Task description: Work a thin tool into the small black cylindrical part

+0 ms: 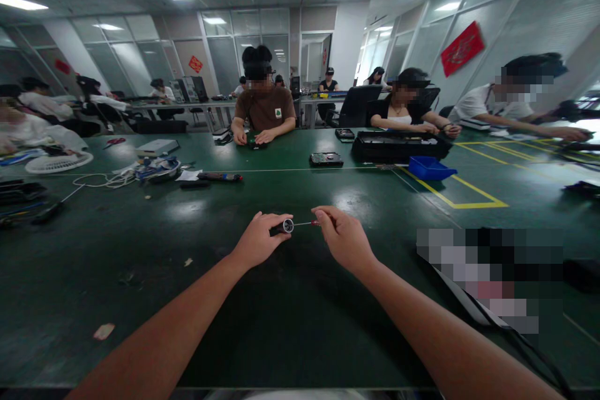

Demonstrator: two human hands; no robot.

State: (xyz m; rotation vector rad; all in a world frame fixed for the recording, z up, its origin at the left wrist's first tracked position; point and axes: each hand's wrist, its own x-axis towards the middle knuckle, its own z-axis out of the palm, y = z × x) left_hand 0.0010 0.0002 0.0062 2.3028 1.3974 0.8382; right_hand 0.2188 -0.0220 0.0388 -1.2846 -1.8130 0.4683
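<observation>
Between the fingers of my left hand [257,239] is a short black cylinder with a silver rim [288,225], perhaps a flashlight. Its round end faces right and toward me. My right hand [345,239] pinches a thin screwdriver [304,223] by its small red handle, most of which the fingers hide. The metal shaft points left, with its tip at the rim of the cylinder; whether it is inside cannot be made out. Both hands are held above the green table [300,306] in front of me.
Ahead lie a bare circuit device [325,159], a long black casing [398,147] and a blue tray [432,167]. Left of them are a dark stick-like tool [220,177], bundled cables [157,167] and a white fan grille [59,163]. A co-worker [265,106] sits opposite. A pixelated object [487,278] lies right.
</observation>
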